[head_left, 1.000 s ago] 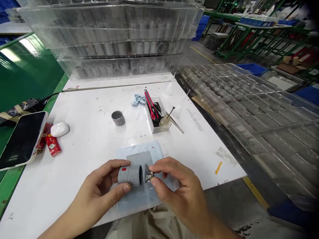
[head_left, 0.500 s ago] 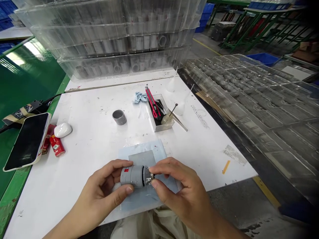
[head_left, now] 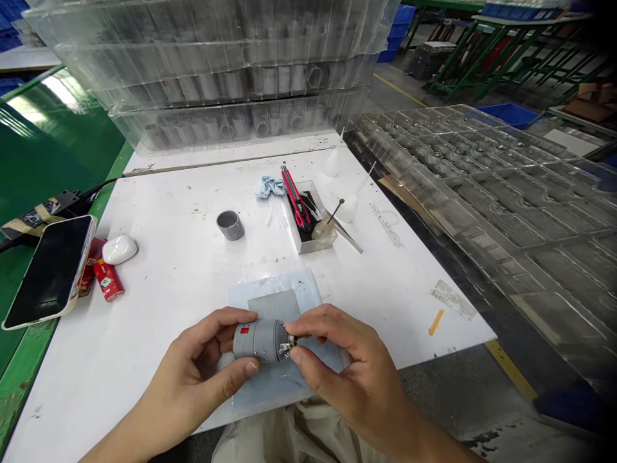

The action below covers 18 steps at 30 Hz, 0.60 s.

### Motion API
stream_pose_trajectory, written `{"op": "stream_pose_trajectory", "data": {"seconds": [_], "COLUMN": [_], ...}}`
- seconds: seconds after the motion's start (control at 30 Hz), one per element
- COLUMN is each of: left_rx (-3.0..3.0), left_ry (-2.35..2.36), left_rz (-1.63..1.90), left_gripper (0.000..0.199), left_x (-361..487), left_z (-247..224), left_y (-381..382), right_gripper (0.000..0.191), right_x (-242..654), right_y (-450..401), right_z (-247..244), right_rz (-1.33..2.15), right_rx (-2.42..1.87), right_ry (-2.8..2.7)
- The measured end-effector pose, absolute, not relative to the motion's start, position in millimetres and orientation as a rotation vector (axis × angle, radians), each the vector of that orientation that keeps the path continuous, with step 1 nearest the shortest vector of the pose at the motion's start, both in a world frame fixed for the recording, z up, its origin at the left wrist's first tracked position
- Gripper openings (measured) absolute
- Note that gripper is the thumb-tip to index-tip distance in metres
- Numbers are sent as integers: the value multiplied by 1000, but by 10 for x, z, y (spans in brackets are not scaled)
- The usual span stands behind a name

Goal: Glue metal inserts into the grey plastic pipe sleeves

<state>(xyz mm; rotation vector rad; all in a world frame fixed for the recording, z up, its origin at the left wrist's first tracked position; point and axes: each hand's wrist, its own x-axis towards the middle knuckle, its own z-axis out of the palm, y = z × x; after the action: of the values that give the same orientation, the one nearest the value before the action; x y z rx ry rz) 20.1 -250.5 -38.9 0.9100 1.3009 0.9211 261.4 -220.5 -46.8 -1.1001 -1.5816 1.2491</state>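
A grey plastic cylinder [head_left: 256, 339] with a small red mark lies sideways between my hands, above a pale blue sheet [head_left: 308, 289] and a flat grey square [head_left: 274, 303]. My left hand [head_left: 207, 360] is closed around its left end, thumb below and fingers above. At its right end sits a grey end piece with small metal fittings [head_left: 285, 346]. The thumb and forefinger of my right hand [head_left: 342, 354] pinch this piece, its tip hidden by the fingers. Farther back, a short grey ring [head_left: 230, 225] stands on the white table [head_left: 183, 283].
A clear box [head_left: 315, 244] holds a red utility knife [head_left: 296, 199] and a small jar; tweezers [head_left: 348, 238] lean beside it. White dropper bottles [head_left: 346, 209] stand nearby. Left are a phone [head_left: 48, 273], a white case [head_left: 119, 249] and a red battery-like cylinder [head_left: 108, 280]. Clear trays [head_left: 193, 128] are stacked behind.
The end piece in my right hand has moved left into the grey cylinder, and the dark gap between them has closed. My left hand keeps its hold.
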Motion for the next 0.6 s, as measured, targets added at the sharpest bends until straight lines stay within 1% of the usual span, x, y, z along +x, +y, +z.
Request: {"op": "stream_pose_trajectory", "data": {"seconds": [0.1, 0.27, 0.3, 0.37, 0.43, 0.5, 0.6], "left_rx": [903, 875, 887, 941, 1075, 1302, 1639], "left_ry": [1301, 1301, 1308, 1338, 1375, 1399, 1425], "left_rz": [924, 968, 990, 1041, 1090, 1095, 1034], "left_gripper": [42, 39, 38, 36, 35, 38, 44], "left_x": [205, 234, 238, 228, 191, 137, 89], "left_z": [-370, -368, -380, -414, -451, -474, -468], "left_y": [-2494, -2484, -2486, -2493, -2499, -2501, -2499], "right_gripper": [18, 5, 5, 15, 28, 47, 79], "right_x": [2603, 2573, 2568, 2566, 2580, 2601, 2608], "right_y": [-2189, -2216, -2239, -2299, -2367, -2420, -2436], "right_z": [-463, -482, -486, -481, -455, -406, -313], "right_rz": [1234, 1153, 1120, 1065, 1152, 1502, 2171], "right_rx": [-1122, -1190, -1178, -1175, -1198, -1215, -1201], "right_ry": [-1585, -1584, -1592, -1612, -1632, -1565, -1205]}}
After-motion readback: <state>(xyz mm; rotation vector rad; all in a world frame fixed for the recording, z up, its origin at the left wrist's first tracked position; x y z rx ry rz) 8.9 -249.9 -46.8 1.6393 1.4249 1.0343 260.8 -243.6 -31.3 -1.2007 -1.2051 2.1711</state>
